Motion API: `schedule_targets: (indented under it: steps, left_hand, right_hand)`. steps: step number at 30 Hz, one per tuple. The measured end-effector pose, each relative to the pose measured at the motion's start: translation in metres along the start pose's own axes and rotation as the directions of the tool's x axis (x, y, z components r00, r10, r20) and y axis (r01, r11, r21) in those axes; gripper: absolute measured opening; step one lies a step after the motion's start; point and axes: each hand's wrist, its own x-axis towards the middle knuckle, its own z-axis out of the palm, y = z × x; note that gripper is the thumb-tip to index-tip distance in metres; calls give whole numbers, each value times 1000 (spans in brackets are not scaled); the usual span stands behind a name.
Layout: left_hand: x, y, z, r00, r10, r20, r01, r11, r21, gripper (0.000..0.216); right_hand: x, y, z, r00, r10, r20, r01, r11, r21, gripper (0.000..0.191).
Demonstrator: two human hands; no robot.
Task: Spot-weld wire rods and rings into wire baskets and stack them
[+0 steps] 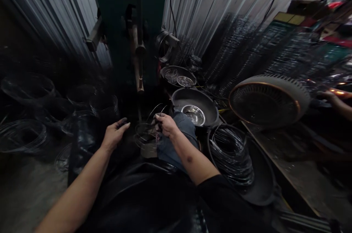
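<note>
My right hand [165, 125] is closed, its fingers pinching thin metal wire [155, 111] whose bent ends stick up above the fingertips. Below that hand, thin wire loops [141, 134] show over my lap, partly blurred. To the left, my left hand [116, 133] hangs in the air with thumb and forefinger apart and nothing visible between them. A black apron [132, 192] covers my lap, and a blue-grey trouser leg [178, 137] shows beside my right hand. Just past the knee, a shiny metal bowl [194, 115] sits in a dark round pan [210, 104].
A wire coil [232, 152] lies in a dark basin at my right. Beyond it stands a round fan [266, 99]. Another person's hand [328, 96] shows at the far right. Wire rings [22, 136] are piled at left. An upright machine post [139, 57] stands ahead.
</note>
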Motion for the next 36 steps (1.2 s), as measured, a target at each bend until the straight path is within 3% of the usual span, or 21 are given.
schedule_targets:
  steps: [3,6,14,17,19,21,24,28,36]
  left_hand:
    - [0,-28,5,997,-75,36,73,996,58,60]
    - [3,-41,8,992,-106,71,99,990,97,64]
    - [2,-33,13,971,-41,234,24,997,72,106]
    - [3,-33,16,964,-125,234,138,990,-42,116]
    - [5,-36,17,943,-242,227,280,947,-155,103]
    - [7,-40,17,911,-328,249,385,892,-237,74]
    - [10,-40,14,890,-362,278,439,845,-304,40]
    - [15,-34,9,923,-335,190,385,813,-437,45]
    - [30,-22,5,975,-209,73,214,811,-544,57]
  right_hand:
    - [8,-4,3,997,-22,-68,26,997,68,12]
    - [15,-10,2,992,-30,-121,43,993,105,15]
    - [26,-29,-6,990,58,-130,-40,990,134,20]
    - [27,-28,-5,991,75,-115,-57,987,148,20]
    - [29,-26,-4,990,72,-117,-51,984,172,20]
    - [32,-22,-3,993,64,-102,-43,980,196,19]
    - [35,-15,-2,998,37,-52,-25,976,216,19]
    - [37,-5,-2,1000,10,-7,-8,969,246,16]
    - [49,4,5,999,-45,16,39,962,270,32]
